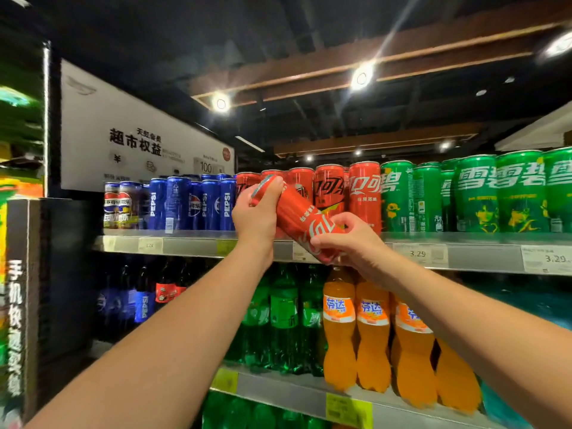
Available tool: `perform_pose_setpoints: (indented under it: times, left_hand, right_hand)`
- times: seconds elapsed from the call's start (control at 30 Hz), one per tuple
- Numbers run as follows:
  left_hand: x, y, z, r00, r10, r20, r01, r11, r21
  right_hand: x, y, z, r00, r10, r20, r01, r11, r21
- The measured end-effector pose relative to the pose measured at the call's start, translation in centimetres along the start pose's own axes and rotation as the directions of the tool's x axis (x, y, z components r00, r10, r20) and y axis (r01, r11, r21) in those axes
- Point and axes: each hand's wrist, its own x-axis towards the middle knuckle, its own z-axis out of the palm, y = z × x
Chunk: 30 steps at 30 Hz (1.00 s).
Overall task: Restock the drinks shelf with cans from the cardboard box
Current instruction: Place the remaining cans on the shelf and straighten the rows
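A single red can [300, 219] is held between both hands in front of the upper shelf [192, 244]. The left hand [255, 212] is curled around the can's upper end, with the fingers wrapped over the rim. The right hand [349, 239] is closed around the lower end, the thumb and fingers pinching it near the base. The can is tilted, its top leaning to the left and its base lying lower and to the right, just before the shelf's front edge. Both forearms are stretched up from the bottom corners of the view.

Directly behind the held can, a row of upright red cans [365, 193] is seen on the shelf. To their left stand blue cans [213, 202], and to their right green cans [476, 193]. Price tags [546, 258] are fixed along the shelf's front strip. On the lower shelf [278, 388], orange bottles [373, 329] are lined up beneath the right hand, with green bottles [283, 317] beside them to the left and darker bottles [144, 301] further left. A white sign [130, 131] with printed characters is mounted above the blue cans.
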Motion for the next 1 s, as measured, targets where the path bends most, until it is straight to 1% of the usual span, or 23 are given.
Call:
perform_pose_setpoints:
  times: [0.07,0.17,0.27,0.53,0.73,0.9,1.0]
  left_hand:
    - [0.4,0.0,-1.4,1.0,-0.015,-0.012,0.015,0.999,-0.032]
    - [1.2,0.4,-3.5,1.0,-0.025,0.001,0.025,0.996,-0.082]
    - [1.7,1.0,-5.6,0.995,-0.082,0.056,0.087,0.991,-0.103]
    - [2.2,2.1,-10.6,0.969,-0.131,0.207,0.166,0.973,-0.161]
    - [1.8,1.9,-12.5,0.94,-0.162,0.299,0.216,0.964,-0.156]
    - [1.4,1.8,-13.3,0.903,-0.181,0.39,0.251,0.958,-0.137]
    - [1.4,1.2,-13.5,0.874,-0.177,0.453,0.231,0.971,-0.065]
  right_hand:
    - [0.2,-0.1,1.0,0.998,-0.021,-0.055,0.022,1.0,0.021]
    - [0.4,-0.5,2.8,0.995,-0.037,-0.094,0.042,0.998,0.042]
    - [0.6,-1.3,4.6,0.988,-0.043,-0.148,0.061,0.991,0.121]
    - [0.2,-3.6,9.0,0.969,-0.066,-0.238,0.137,0.945,0.296]
    - [0.0,-4.8,11.1,0.923,-0.106,-0.371,0.201,0.953,0.228]
    - [-0.3,-5.7,11.8,0.909,-0.148,-0.39,0.236,0.953,0.19]
    - [-0.3,-6.0,12.0,0.902,-0.15,-0.405,0.241,0.953,0.182]
